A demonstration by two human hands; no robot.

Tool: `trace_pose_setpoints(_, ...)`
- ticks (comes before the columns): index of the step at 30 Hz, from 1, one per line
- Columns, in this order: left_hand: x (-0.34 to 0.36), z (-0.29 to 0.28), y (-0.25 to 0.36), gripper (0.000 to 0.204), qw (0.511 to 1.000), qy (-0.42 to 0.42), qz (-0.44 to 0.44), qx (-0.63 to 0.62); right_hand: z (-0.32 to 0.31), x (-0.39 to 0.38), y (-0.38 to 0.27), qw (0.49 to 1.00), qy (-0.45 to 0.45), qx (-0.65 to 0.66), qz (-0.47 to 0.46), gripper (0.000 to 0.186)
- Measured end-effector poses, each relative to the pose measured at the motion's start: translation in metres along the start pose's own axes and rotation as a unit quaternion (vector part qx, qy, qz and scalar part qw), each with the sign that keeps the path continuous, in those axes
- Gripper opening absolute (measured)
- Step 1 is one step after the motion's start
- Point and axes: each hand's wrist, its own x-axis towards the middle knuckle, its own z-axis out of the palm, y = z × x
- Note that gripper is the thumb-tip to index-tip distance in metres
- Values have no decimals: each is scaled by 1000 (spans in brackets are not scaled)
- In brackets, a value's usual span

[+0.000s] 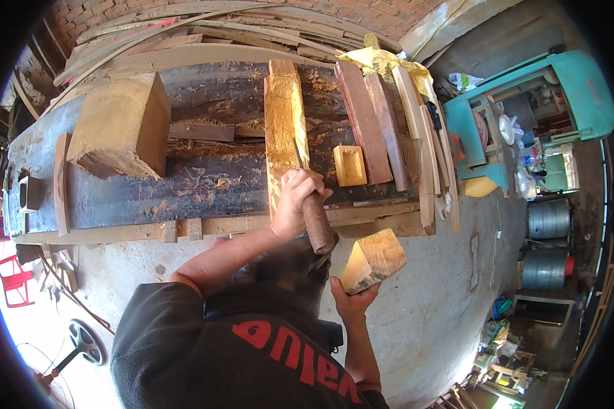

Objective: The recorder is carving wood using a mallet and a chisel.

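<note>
My left hand is shut on the brown wooden handle of a chisel, whose blade end rests against a long yellow wooden piece lying upright across the dark workbench. My right hand grips a pale, chunky wooden block from below, holding it just right of the handle's butt end, in front of the bench edge. The chisel's blade is mostly hidden behind my left hand.
A big pale wood block sits on the bench's left. A small hollowed yellow piece and reddish planks lie to the right. A teal band saw and metal drums stand at right; a red chair at left.
</note>
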Motion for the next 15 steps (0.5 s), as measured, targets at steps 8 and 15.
trace_pose_setpoints(8, 3, 3, 2, 28, 999, 18, -37, 0, -18, -5, -3, 969, -99, -208, -93, 66)
trace_pose_setpoints(15, 24, 10, 13, 31, 995, 41, -90, -6, 8, 31, -35, 990, -85, -83, 74, 44)
